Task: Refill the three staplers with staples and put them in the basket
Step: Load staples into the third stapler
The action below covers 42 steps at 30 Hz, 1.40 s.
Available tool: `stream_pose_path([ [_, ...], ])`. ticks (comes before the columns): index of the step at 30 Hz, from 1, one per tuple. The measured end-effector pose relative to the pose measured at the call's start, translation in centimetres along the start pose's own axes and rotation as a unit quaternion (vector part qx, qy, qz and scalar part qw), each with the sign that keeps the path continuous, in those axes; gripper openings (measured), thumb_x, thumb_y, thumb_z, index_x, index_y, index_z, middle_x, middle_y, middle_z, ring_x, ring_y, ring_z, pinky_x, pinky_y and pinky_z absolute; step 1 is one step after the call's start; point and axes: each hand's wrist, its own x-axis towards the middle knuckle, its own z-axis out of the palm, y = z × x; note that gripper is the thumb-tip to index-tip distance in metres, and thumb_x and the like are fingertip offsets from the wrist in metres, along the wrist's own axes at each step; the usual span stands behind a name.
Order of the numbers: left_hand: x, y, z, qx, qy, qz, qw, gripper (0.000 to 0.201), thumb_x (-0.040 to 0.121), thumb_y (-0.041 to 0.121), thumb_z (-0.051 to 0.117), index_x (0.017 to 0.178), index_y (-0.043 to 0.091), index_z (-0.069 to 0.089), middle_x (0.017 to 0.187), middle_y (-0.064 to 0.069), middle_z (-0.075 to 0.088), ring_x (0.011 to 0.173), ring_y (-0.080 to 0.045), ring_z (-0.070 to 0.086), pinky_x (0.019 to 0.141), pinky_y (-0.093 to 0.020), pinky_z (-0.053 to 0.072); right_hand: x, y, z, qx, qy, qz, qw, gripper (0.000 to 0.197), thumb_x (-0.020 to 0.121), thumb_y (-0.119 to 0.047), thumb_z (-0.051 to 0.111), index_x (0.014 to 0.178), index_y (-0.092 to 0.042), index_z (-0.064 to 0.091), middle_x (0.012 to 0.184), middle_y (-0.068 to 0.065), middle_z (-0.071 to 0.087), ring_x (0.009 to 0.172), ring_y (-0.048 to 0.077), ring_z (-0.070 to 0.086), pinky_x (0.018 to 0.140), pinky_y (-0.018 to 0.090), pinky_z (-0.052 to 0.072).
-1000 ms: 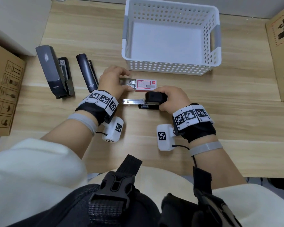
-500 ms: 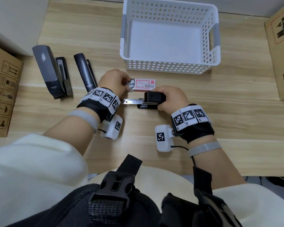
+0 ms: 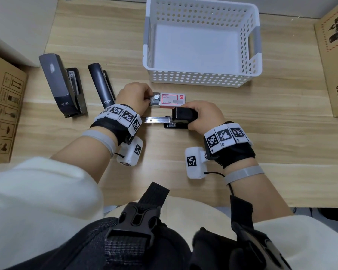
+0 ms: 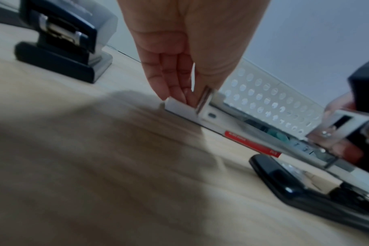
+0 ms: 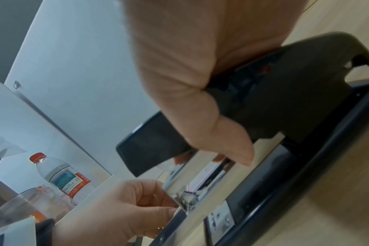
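A small black stapler [image 3: 183, 114] lies open on the wooden table [image 3: 271, 137], its metal staple rail [image 3: 156, 119] sticking out to the left. My right hand [image 3: 203, 115] grips the raised top arm of the small black stapler [image 5: 284, 86]. Just behind it sits a red-and-white staple box [image 3: 173, 99] with its inner tray slid out to the left. My left hand [image 3: 137, 96] pinches a strip of staples [image 4: 204, 98] at that tray. Two larger dark staplers, a big one [image 3: 62, 84] and a slimmer one [image 3: 101, 84], lie at the left. The white perforated basket [image 3: 201, 82] stands empty behind.
A cardboard box [image 3: 4, 114] borders the table's left edge and another cardboard box [image 3: 334, 65] the right edge. A white panel [image 3: 18, 26] stands at the back left. In the right wrist view a water bottle [image 5: 61, 176] stands off to the left.
My left hand's fingers have drawn together over the slid-out tray and now pinch staples there. The right hand and the small stapler have stayed put.
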Motion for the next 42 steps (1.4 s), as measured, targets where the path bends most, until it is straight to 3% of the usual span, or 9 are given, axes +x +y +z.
stream_pose_path([
  [4,-0.2,-0.2,-0.2,-0.013,0.021,-0.001,1.000,0.024,0.077,0.003,0.051,0.092,0.014,0.065,0.104,-0.011,0.062,0.097,-0.029,0.058,0.089,-0.038,0.048,0.0,-0.1,0.0,0.002,0.000,0.004,1.000,0.053,0.068,0.003,0.060,0.111,-0.027,0.064,0.116,-0.001,0.065,0.109,0.023,0.057,0.093,0.032,0.045],
  [10,-0.6,0.0,0.0,0.000,0.002,-0.001,1.000,0.013,0.080,0.016,0.059,0.090,0.013,0.066,0.102,-0.010,0.056,0.095,-0.026,0.054,0.079,-0.031,0.040,0.0,0.0,0.0,0.007,0.004,0.006,1.000,0.052,0.068,0.004,0.060,0.110,-0.026,0.064,0.116,-0.001,0.065,0.109,0.023,0.057,0.092,0.030,0.044],
  [16,-0.2,0.0,0.1,0.025,-0.007,0.004,1.000,0.016,0.076,0.018,0.070,0.091,0.013,0.067,0.105,-0.009,0.056,0.096,-0.027,0.056,0.084,-0.034,0.044,0.1,0.1,0.1,0.007,0.006,0.008,1.000,0.052,0.068,0.004,0.060,0.110,-0.026,0.064,0.115,0.000,0.066,0.108,0.023,0.057,0.091,0.030,0.044],
  [23,-0.5,0.0,0.1,0.039,0.005,0.014,0.999,0.012,0.079,0.020,0.066,0.088,0.013,0.064,0.106,-0.008,0.055,0.097,-0.029,0.055,0.084,-0.036,0.045,0.2,0.2,0.2,0.001,-0.001,0.008,1.000,0.053,0.067,0.002,0.062,0.111,-0.028,0.063,0.114,-0.001,0.066,0.107,0.022,0.058,0.087,0.025,0.040],
  [32,-0.5,0.4,-0.1,0.062,-0.009,0.026,0.998,0.007,0.080,0.019,0.060,0.083,0.014,0.063,0.103,-0.009,0.054,0.097,-0.029,0.054,0.081,-0.038,0.047,0.1,0.1,0.2,0.003,0.003,0.009,1.000,0.052,0.068,0.003,0.062,0.112,-0.026,0.063,0.116,0.000,0.065,0.108,0.023,0.058,0.093,0.031,0.044],
  [38,-1.3,0.5,-1.0,-0.010,0.034,0.011,0.999,0.007,0.077,0.016,0.056,0.082,0.014,0.061,0.092,-0.006,0.065,0.090,-0.027,0.058,0.081,-0.034,0.047,0.1,0.1,0.3,0.001,0.008,0.011,1.000,0.053,0.067,0.003,0.061,0.111,-0.028,0.064,0.113,0.000,0.067,0.107,0.023,0.058,0.091,0.030,0.043],
  [42,-1.6,0.7,-1.7,-0.069,0.046,-0.001,0.997,0.006,0.076,0.013,0.055,0.080,0.016,0.059,0.081,-0.001,0.062,0.086,-0.023,0.059,0.080,-0.030,0.047,0.1,0.1,0.3,0.003,0.011,0.014,1.000,0.053,0.067,0.003,0.061,0.110,-0.028,0.064,0.113,-0.001,0.067,0.106,0.023,0.058,0.089,0.028,0.044],
])
